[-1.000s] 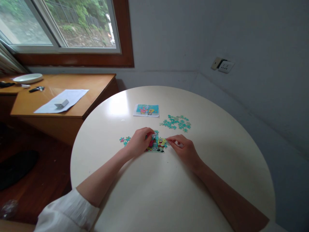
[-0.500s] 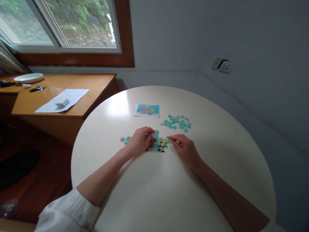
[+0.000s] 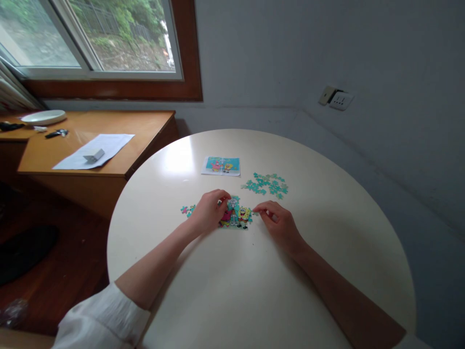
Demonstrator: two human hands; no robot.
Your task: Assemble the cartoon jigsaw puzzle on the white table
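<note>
A partly joined cartoon puzzle (image 3: pixel 234 213) lies on the round white table (image 3: pixel 232 286). My left hand (image 3: pixel 210 209) is over its left side, fingers bent together at the upper left; whatever they hold, if anything, is hidden. Just right of the yellow figure, my right hand (image 3: pixel 278 223) has thumb and index finger pinched at the puzzle's right edge. What is between those fingertips is too small to make out. Loose pieces (image 3: pixel 185 210) show left of my left hand, partly covered by it. A pile of teal pieces (image 3: pixel 267 185) lies beyond my right hand.
Behind the puzzle lies a printed reference picture (image 3: pixel 222 166). At the left, a wooden desk (image 3: pixel 152 127) bears white paper (image 3: pixel 109 144), a small grey-white block (image 3: pixel 93 155) and a white dish (image 3: pixel 43 117). A wall socket (image 3: pixel 341 100) is at the right.
My left hand has shifted slightly left, showing more of the pink figure. My right hand's fingertips have moved very slightly right and remain by the puzzle's right edge.
</note>
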